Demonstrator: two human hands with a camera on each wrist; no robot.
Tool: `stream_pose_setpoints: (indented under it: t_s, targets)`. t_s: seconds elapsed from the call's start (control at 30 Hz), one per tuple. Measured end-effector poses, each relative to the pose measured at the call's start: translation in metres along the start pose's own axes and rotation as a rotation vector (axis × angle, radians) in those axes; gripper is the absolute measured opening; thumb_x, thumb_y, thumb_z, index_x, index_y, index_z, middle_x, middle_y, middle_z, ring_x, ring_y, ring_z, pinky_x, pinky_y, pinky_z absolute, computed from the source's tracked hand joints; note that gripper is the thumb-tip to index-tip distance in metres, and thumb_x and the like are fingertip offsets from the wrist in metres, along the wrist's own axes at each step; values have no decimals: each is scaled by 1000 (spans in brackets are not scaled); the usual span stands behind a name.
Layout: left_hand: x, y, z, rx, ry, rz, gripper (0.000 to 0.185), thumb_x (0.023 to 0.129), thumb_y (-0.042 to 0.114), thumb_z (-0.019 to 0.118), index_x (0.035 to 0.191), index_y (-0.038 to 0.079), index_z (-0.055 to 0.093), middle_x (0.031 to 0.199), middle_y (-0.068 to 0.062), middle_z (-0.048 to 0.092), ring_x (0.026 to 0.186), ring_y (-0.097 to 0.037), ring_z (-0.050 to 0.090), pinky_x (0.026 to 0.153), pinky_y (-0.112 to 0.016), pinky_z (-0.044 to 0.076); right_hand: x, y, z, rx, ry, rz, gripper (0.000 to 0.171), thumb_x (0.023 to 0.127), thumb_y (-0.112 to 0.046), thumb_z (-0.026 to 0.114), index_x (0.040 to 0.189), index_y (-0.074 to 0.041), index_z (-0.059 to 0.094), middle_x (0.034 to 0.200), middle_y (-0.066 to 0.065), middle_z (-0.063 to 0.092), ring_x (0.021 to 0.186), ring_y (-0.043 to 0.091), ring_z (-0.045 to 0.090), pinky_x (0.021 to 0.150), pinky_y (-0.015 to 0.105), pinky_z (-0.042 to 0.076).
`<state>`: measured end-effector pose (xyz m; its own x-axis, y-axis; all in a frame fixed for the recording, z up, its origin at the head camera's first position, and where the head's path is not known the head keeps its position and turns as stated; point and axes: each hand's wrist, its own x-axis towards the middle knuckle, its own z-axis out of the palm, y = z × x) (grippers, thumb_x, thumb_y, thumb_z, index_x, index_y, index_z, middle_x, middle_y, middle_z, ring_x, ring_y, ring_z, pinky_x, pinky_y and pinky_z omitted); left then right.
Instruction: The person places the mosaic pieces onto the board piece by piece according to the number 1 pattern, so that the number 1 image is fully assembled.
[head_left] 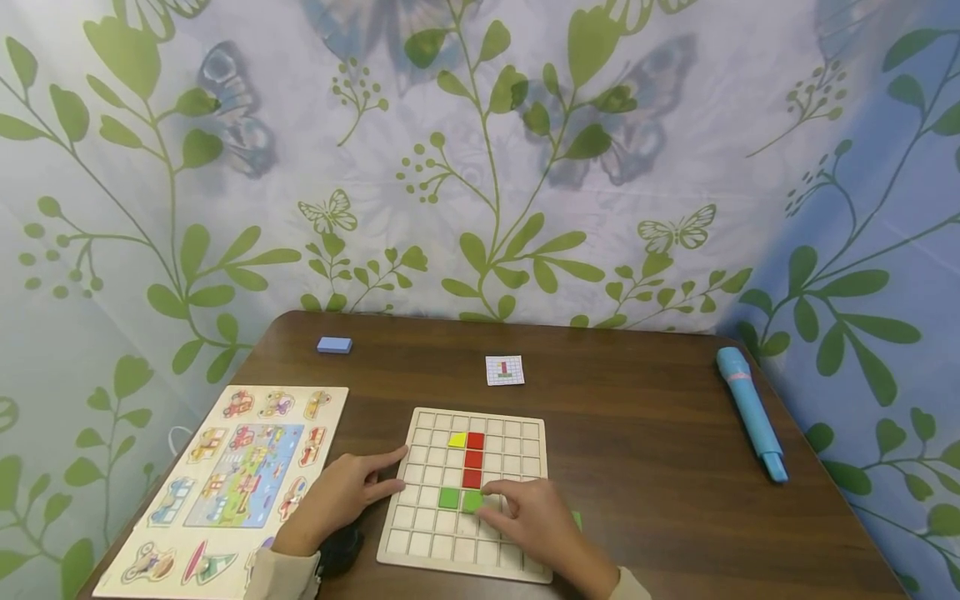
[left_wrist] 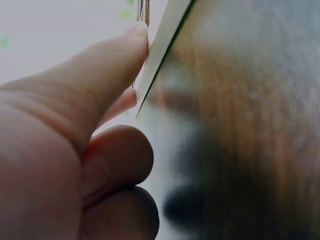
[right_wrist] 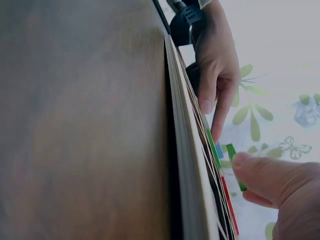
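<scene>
Grid board (head_left: 525, 433), a pale wooden tray of square cells, lies flat near the front edge of the dark wooden table (head_left: 645, 417), just right of a vehicle puzzle board (head_left: 247, 467). Left hand (head_left: 337, 500) steadies its left edge with the index finger stretched against the rim, the other fingers curled. Right hand (head_left: 536, 521) rests on the board, its thumb and fingertips pinching a green tile (head_left: 472, 501) that sits tilted (the right wrist view shows one edge lifted clear of its cell). Beside it lies another green tile (head_left: 448, 497), with red tiles (head_left: 473, 459) and a yellow tile (head_left: 457, 440) above. A tilted tile could catch on a cell wall and nudge its neighbours, I judge. A pattern card (head_left: 505, 370), blue block (head_left: 334, 345) and blue tube (head_left: 750, 412) lie farther off. Leaf-and-butterfly cloth (head_left: 480, 167) hangs behind.
</scene>
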<state>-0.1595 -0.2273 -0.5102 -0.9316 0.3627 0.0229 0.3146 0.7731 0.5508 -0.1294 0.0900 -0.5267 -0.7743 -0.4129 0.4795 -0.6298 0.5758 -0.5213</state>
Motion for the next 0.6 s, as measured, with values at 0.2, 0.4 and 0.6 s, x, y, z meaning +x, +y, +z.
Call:
stream_pose_setpoints:
  t_s: [0.2,0.4,0.6]
  targets:
    - [-1,2,-1,-4,0,13,54,94,42,73,142,20,64,57,14,44,51,0,31,53,-24,37,-1,0,6,7,-18,24,18,83,-31,87,94,-19,80,54,-26,28,54,-12,22,49,10,25]
    - [-2,4,-3,-15,-7,9,53,96,42,71,143,20,63,57,14,46,50,-1,31,51,-23,35,1,-3,6,1,-44,74,18,85,-31,85,97,-18,81,51,-25,33,51,-12,27,48,12,28]
    - [-1,5,-3,-12,-15,5,54,96,43,71,144,20,62,57,14,46,50,-1,31,52,-23,35,2,-3,6,-10,-51,107,18,84,-31,86,95,-18,80,50,-24,35,49,-13,28,47,13,28]
